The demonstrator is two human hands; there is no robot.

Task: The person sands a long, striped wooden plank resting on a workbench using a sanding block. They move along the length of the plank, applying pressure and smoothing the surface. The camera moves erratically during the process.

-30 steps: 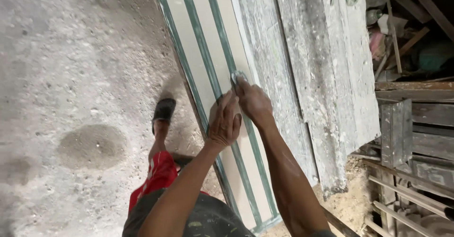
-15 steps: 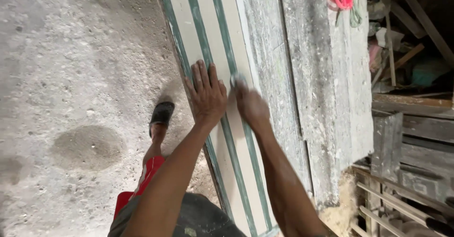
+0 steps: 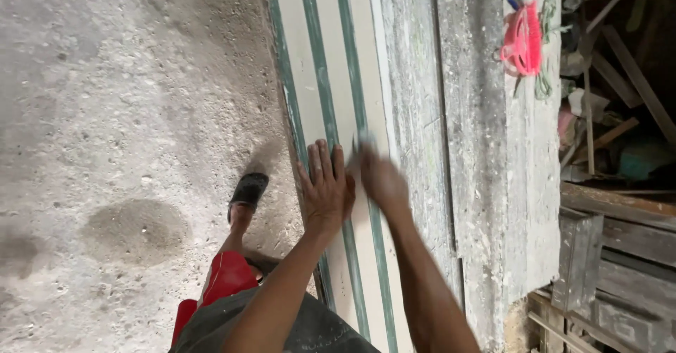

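Observation:
A long cream moulding strip with green stripes (image 3: 331, 78) lies along the near edge of a worn plank bench (image 3: 479, 149). My left hand (image 3: 325, 187) rests flat on the strip, fingers together and stretched out. Just to its right, my right hand (image 3: 379, 177) is blurred with motion on the same strip. Its fingers are curled over a small grey pad (image 3: 363, 140) pressed to the surface.
A pink cord reel with green line (image 3: 522, 39) sits on the far side of the bench. Wood scraps and crates (image 3: 612, 254) crowd the right. My foot in a black sandal (image 3: 248, 189) stands on the rough concrete floor (image 3: 127, 113), which has a dark patch.
Both hands have slid along the strip toward me. My left hand, curled beside the right a second ago, now lies flat. The right hand keeps rubbing with the pad.

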